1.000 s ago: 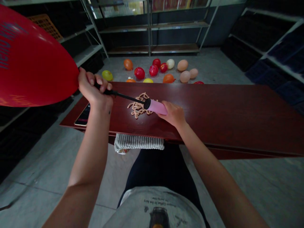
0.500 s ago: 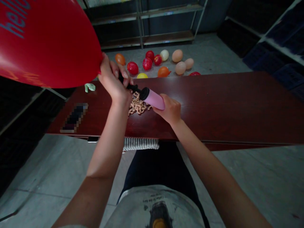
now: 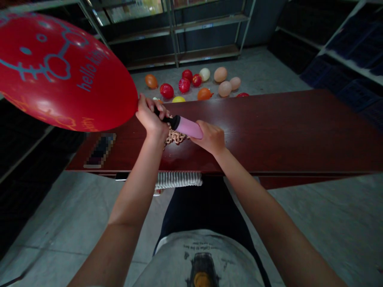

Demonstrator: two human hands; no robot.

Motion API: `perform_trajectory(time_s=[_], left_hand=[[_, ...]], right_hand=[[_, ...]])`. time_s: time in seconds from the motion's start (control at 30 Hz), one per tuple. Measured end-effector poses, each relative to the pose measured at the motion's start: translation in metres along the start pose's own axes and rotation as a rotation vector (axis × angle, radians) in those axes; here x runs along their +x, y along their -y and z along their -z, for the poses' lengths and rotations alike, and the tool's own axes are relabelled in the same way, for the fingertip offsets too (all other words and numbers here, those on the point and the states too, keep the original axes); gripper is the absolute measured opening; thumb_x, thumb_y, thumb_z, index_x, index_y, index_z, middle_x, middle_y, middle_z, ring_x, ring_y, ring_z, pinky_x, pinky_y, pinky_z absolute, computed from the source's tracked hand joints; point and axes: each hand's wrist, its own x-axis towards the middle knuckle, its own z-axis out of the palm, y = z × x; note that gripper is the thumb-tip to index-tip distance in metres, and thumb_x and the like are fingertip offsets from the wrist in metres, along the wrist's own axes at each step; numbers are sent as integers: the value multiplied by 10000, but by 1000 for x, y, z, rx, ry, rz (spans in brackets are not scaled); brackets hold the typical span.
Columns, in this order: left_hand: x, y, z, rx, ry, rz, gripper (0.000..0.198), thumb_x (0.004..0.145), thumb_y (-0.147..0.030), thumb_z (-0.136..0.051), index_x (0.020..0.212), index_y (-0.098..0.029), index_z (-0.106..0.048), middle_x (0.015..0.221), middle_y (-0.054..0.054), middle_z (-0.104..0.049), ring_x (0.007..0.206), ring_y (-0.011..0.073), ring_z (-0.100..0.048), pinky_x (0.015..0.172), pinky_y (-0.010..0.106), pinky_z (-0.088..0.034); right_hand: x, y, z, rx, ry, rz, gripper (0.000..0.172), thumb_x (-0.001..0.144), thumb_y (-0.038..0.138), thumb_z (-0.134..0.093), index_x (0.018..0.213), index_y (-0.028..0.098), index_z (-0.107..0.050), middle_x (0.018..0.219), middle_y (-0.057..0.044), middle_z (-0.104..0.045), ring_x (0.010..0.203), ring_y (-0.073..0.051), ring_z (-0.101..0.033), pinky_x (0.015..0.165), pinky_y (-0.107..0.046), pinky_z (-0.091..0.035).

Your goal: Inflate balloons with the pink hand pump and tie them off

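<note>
A large red balloon (image 3: pixel 60 75) with blue print fills the upper left. My left hand (image 3: pixel 150 117) is closed around the balloon's neck and the black tip of a hand pump. My right hand (image 3: pixel 209 137) grips the pink pump barrel (image 3: pixel 188 127), which is pushed nearly up against my left hand. Under the pump, a heap of tan uninflated balloons (image 3: pixel 176 137) lies on the dark red table (image 3: pixel 269 131).
A phone (image 3: pixel 100 150) lies on the table's left end. Several small inflated balloons (image 3: pixel 194 81) sit on the floor beyond the table. Metal shelving (image 3: pixel 206 36) lines the back and sides. A white ribbed object (image 3: pixel 178 180) hangs under the table's near edge.
The pump barrel has slid along its rod toward my left hand, and the rod is now hidden. The balloon has turned and its printed face shows.
</note>
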Motion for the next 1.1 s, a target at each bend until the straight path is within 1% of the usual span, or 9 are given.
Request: perform_trajectory(time_s=[0.2,0.4,0.5,0.57,0.67,0.77,0.9,1.0,1.1], left_hand=[[6,-24,33,-59,-100,20,391,997,-268,-320,624,-205,-224,468,-54,-301,356,63,-217,443,262,-225],[22,-54,69,-123,-100,-15,398,963,-271,-405,605,-204,-245,476,-35,-322,350,86,-241,415,266,-259],[30,-72,81,-124,-104,-21,404,968,-289,-405,613,-201,-232,469,-30,-319,357,96,-253,421,262,-267],[33,-86,85,-117,-116,-28,394,984,-283,-370,630,-198,-220,467,-32,-319,363,97,-257,431,252,-265],[32,-104,81,-84,-117,-59,372,995,-266,-338,651,-199,-213,470,-36,-326,363,98,-262,428,245,-254],[29,-112,68,-83,-81,-115,376,1002,-272,-340,654,-205,-213,483,-43,-310,352,94,-245,408,242,-228],[25,-106,45,-70,-1,-200,419,1028,-306,-328,640,-205,-206,499,-49,-283,355,82,-211,401,234,-206],[26,-100,29,-43,59,-241,440,1041,-323,-297,628,-201,-207,508,-58,-253,369,70,-178,399,226,-192],[26,-94,12,-4,53,-227,450,1044,-334,-299,631,-203,-178,531,-51,-222,370,76,-163,394,234,-185]], right_hand=[[0,5,4,-83,21,81,454,892,528,-540,1166,172,-605,959,-98,-714,863,-231,-645,714,-323,-401],[-1,7,7,-141,46,146,449,879,514,-555,1166,172,-607,951,-99,-700,848,-227,-623,692,-326,-398],[-2,7,8,-161,46,156,442,893,516,-535,1173,181,-605,942,-92,-690,832,-222,-613,693,-329,-403],[-2,7,7,-165,38,156,452,894,525,-535,1184,185,-601,941,-89,-686,830,-223,-613,697,-331,-409],[-2,6,6,-147,31,146,473,890,539,-539,1201,187,-593,966,-94,-689,842,-229,-623,700,-334,-422],[-2,5,5,-91,43,120,498,888,570,-536,1195,182,-592,1003,-101,-702,864,-232,-640,716,-335,-441],[-2,2,6,-4,33,60,555,857,625,-557,1180,176,-595,1013,-104,-718,875,-237,-665,742,-341,-468],[-3,0,6,40,28,13,551,835,600,-599,1185,175,-594,1034,-109,-720,893,-249,-675,762,-353,-484],[-2,-1,6,81,32,-13,541,827,596,-609,1170,177,-600,1051,-113,-717,906,-254,-678,773,-361,-493]])
